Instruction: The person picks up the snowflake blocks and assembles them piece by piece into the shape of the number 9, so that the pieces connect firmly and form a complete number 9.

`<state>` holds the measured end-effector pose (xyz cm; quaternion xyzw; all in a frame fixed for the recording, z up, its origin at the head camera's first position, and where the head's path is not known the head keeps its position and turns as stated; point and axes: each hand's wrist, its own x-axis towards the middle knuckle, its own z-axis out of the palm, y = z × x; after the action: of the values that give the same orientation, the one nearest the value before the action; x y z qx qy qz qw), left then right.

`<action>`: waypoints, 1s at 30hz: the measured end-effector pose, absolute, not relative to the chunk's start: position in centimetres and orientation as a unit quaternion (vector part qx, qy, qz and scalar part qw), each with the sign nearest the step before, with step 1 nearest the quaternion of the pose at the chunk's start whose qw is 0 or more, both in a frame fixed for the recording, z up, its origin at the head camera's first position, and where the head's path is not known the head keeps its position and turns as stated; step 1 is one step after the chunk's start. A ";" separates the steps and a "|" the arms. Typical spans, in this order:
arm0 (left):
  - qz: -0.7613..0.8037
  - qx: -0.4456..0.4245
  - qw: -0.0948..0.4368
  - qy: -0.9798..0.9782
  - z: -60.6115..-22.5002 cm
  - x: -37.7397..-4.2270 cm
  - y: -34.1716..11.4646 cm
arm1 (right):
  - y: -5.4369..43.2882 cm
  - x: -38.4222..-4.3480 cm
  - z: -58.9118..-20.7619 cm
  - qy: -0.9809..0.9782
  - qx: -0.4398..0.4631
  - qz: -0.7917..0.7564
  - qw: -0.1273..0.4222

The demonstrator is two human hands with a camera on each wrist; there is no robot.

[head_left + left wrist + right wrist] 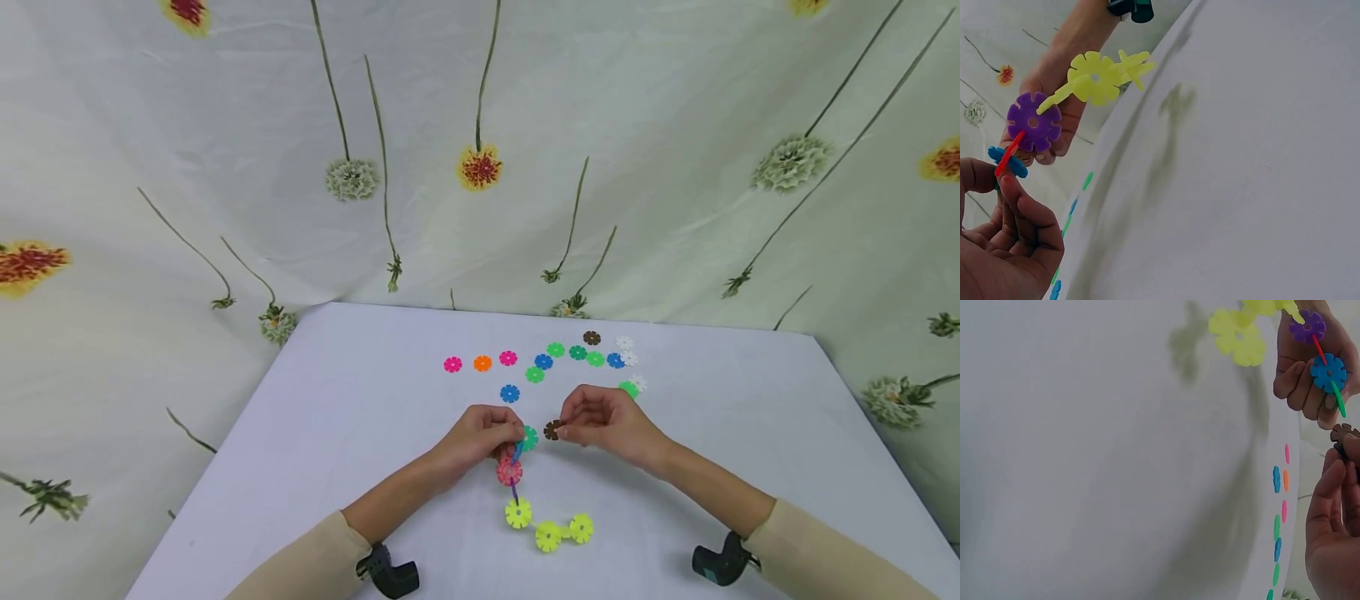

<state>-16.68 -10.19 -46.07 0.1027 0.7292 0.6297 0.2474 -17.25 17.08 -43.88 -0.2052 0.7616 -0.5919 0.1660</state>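
My left hand (474,440) pinches the upper end of a chain of notched plastic discs. A green disc (531,438) stands at that end, followed by a blue disc (1329,373), a red disc (509,472) and a purple disc (1034,122). Three yellow discs (518,514) make up the lower end, slotted edge to edge. To the right, my right hand (611,423) holds a brown notched disc (552,430) between thumb and fingers. A small gap separates the brown disc from the green one.
Loose discs lie on the white table beyond the hands: pink (453,365), orange (482,363), blue (510,393), green (556,350), another brown disc (592,337) and white (625,342). Behind the table hangs a flower-print cloth (420,225).
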 end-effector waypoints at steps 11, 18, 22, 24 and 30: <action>0.638 0.111 0.260 0.716 -46.0 -16.6 -10.2 | 16.1 -16.7 -44.0 0.750 -0.223 -0.599 0.170; 0.639 0.111 0.259 0.716 -46.0 -16.5 -10.3 | 15.7 -16.5 -44.0 0.748 -0.227 -0.603 0.160; 0.637 0.110 0.259 0.717 -46.0 -16.5 -10.3 | 15.4 -16.3 -43.9 0.757 -0.234 -0.595 0.137; 0.638 0.111 0.258 0.717 -46.0 -16.5 -10.3 | 15.2 -16.2 -43.9 0.767 -0.241 -0.583 0.117; 0.642 0.119 0.262 0.711 -45.8 -16.5 -10.5 | 15.0 -16.0 -43.9 0.796 -0.254 -0.546 0.065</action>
<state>-16.51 -10.52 -45.85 0.1188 0.7109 0.6420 0.2616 -16.04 15.04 -43.89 -0.2545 0.7958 -0.5456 0.0650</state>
